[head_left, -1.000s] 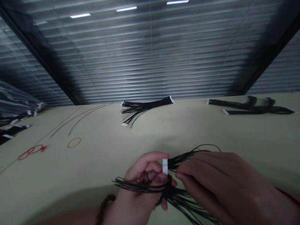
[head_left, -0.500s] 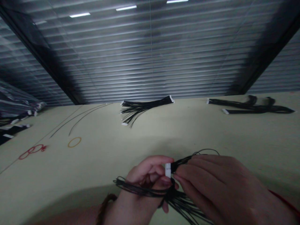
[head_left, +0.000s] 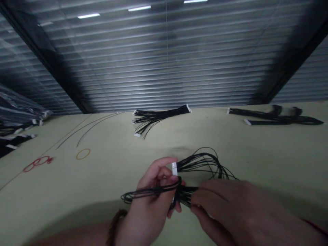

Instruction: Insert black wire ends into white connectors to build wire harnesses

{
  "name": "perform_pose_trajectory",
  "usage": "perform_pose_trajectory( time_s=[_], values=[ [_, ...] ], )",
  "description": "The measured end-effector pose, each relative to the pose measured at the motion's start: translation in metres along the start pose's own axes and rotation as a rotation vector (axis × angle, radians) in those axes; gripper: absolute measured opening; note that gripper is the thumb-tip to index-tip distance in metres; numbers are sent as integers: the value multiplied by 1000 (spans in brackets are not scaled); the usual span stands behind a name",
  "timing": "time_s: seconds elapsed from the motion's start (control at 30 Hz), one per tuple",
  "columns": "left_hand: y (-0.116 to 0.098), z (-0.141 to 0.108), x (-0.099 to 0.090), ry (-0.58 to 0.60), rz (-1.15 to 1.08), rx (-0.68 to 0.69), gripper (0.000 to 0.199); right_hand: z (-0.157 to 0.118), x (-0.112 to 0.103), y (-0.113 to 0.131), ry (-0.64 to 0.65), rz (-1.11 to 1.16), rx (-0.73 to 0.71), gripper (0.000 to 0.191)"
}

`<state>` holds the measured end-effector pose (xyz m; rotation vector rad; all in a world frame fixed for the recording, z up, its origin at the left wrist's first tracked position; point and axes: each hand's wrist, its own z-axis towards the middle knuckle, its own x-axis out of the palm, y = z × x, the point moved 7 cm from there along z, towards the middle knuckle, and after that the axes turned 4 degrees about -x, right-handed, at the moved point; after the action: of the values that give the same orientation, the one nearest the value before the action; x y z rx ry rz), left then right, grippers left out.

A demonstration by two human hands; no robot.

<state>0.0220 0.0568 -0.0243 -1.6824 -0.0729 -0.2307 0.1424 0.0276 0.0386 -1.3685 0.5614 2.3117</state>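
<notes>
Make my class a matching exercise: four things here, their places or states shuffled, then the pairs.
1. Bare left hand
2. Red looped cord
3. Fanned black wire bundle
4. Bent black cables with white tips

A. Pale table, back right
B. Gripping a white rectangular connector
C. Back centre, by slatted blinds
D. Table's left side

Pairs: 1-B; 2-D; 3-C; 4-A

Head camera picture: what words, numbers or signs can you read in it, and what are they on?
None can be read.
White connector in the left hand: tiny marks, too small and blurred to tell if they are letters.
Black wire bundle by the blinds: no readable text.
</notes>
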Motion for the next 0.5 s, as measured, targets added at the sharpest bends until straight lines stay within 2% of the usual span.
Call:
perform_pose_trajectory(
  time_s=[0.13,0.5],
  values=[
    [0,-1,1,26,6,25,16,9,-6,-7,-42,-72,78,33],
    [1,0,1,-3,14,-6,18,-2,-39,-50,-187,-39,225,61]
  ],
)
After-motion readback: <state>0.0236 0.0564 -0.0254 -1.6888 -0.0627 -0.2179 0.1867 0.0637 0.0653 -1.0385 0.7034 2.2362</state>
